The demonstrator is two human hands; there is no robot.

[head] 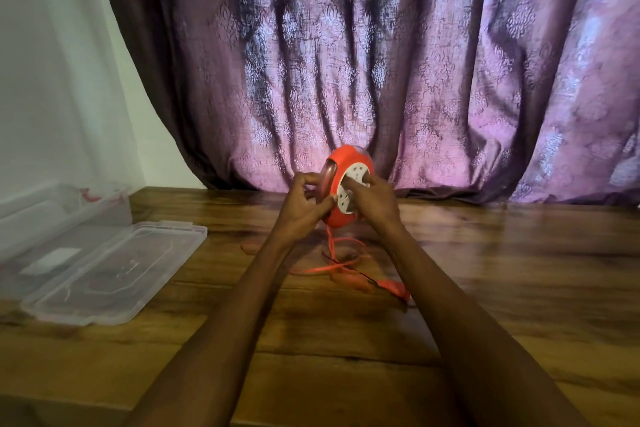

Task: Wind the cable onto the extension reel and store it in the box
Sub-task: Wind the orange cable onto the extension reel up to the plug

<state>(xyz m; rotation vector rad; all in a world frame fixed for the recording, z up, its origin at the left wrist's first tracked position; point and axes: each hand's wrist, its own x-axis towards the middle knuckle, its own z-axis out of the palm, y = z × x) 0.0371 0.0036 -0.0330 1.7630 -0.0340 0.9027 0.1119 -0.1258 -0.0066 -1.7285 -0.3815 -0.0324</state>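
While both arms reach out over the wooden table (pixel 485 270), the orange reel (pixel 346 163) is held up on edge just above the boards, at about twelve o'clock from the person and in front of the purple curtain (pixel 415 62). The left hand (pixel 304 208) has its fingers curled round the rim on the nine o'clock side of the reel, and the right hand (pixel 375 201) grips the three o'clock side with its fingers laid against the white socket face (pixel 353 184); motion blur makes it hard to say whether a finger sits in a winding hole or only presses the face. The orange cable (pixel 332 253) hangs from the reel's six o'clock edge and lies in loose loops on the table, its plug end (pixel 394 289) trailing toward four o'clock. The reel looks like hard, smooth plastic, light enough for one hand but apt to slip, so the rim is probably the safest hold while the face is turned. The cable is thin and limp; it will likely kink or snag unless it feeds in straight, and is best guided close to where it enters. The clear box (pixel 69 208) and its lid (pixel 114 270) wait at nine o'clock, the box open.
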